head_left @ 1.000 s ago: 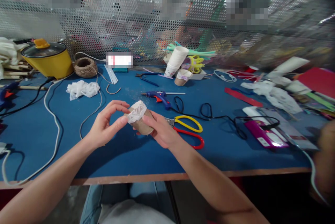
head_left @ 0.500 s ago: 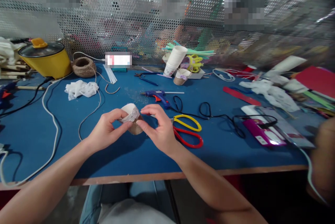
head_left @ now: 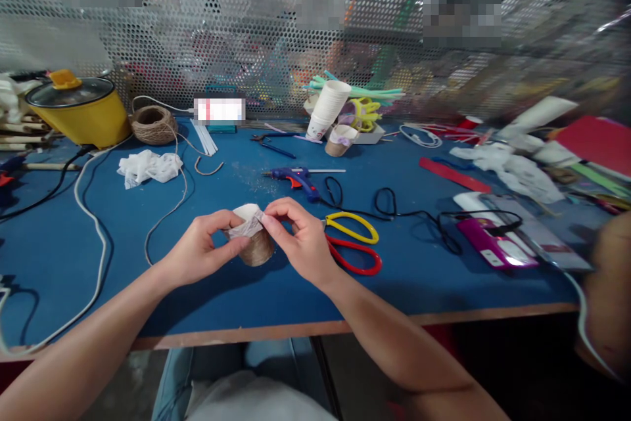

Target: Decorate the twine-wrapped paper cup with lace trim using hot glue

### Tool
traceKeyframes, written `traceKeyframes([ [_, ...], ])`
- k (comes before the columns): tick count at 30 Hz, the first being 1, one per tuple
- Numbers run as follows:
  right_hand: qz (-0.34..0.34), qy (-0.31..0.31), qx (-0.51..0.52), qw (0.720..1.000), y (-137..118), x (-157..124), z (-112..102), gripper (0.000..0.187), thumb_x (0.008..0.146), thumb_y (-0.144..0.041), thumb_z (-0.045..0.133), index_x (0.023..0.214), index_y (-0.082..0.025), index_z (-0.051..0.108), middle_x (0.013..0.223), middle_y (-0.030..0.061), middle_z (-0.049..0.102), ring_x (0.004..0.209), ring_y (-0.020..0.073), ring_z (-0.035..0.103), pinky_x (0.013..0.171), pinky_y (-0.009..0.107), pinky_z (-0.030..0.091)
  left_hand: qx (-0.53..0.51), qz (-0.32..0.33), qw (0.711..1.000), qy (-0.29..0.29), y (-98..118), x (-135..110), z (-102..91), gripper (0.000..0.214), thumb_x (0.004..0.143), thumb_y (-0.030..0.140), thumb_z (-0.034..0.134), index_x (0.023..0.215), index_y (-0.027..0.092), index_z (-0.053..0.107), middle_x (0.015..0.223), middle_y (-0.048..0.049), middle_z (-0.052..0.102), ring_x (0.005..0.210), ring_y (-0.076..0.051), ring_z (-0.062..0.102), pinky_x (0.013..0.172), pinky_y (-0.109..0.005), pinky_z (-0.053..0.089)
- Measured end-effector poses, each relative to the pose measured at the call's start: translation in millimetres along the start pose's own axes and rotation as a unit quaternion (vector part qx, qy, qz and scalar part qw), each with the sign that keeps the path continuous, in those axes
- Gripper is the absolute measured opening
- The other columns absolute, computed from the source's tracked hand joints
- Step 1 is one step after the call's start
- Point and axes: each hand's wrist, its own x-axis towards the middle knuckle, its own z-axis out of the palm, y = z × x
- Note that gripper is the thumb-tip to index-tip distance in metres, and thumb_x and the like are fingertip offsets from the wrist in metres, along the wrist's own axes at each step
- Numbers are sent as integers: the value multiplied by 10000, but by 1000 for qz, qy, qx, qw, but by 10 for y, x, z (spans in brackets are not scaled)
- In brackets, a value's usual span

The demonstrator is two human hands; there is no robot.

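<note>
A paper cup [head_left: 257, 251], wrapped in brown twine below and a pale lace-like strip [head_left: 248, 225] near its rim, is held over the blue table. My left hand [head_left: 204, 243] grips the cup's left side, fingers at the rim and thumb on the front of the strip. Thumb and fingertips of my right hand [head_left: 298, 237] pinch the strip at the rim's right side. Just right of that hand lie scissors [head_left: 352, 260] with one yellow and one red handle. Beyond the cup rests a blue glue gun [head_left: 296, 179] with a glue stick in its back.
At the left stand a yellow electric pot [head_left: 83, 115], a twine roll [head_left: 154, 125] and a crumpled white cloth [head_left: 148, 167]. Stacked paper cups [head_left: 329, 109] and a decorated cup [head_left: 341, 140] are at the back. A black cord [head_left: 409, 217] runs right towards a purple box [head_left: 493, 243]. Another person's arm [head_left: 611, 283] is at the right edge.
The cup has tipped more upright, so more of its twine side shows. My right fingers have come in closer to the strip at the rim. My left hand keeps its hold.
</note>
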Motion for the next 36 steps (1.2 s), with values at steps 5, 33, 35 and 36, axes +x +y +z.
traceKeyframes([
  [5,82,-24,49,995,4,18,-15,109,809,-283,576,746,-195,565,805,31,587,729,146,566,679,284,489,-38,-14,999,-8,-41,-3,-3,150,823,294,564,770,156,586,776,-48,626,722,-164,544,692,-299,445],
  [33,150,-51,106,982,-65,28,-47,190,844,-348,548,761,-179,565,693,-4,552,639,110,501,611,249,418,-275,-61,958,-51,-103,3,-36,232,762,340,669,715,137,566,698,-6,528,639,-122,461,604,-248,375],
  [35,117,-44,102,987,-54,23,-44,136,843,-309,551,799,-184,581,765,13,573,690,121,536,649,263,441,-262,-55,962,-57,-103,-1,-37,239,771,350,656,722,136,561,720,-17,539,668,-135,475,629,-258,383],
  [36,97,-41,100,989,-48,21,-44,103,837,-286,559,828,-189,592,821,25,580,731,130,555,676,273,455,-254,-50,964,-61,-101,-4,-38,236,776,349,649,725,136,560,734,-24,547,691,-145,483,644,-264,387],
])
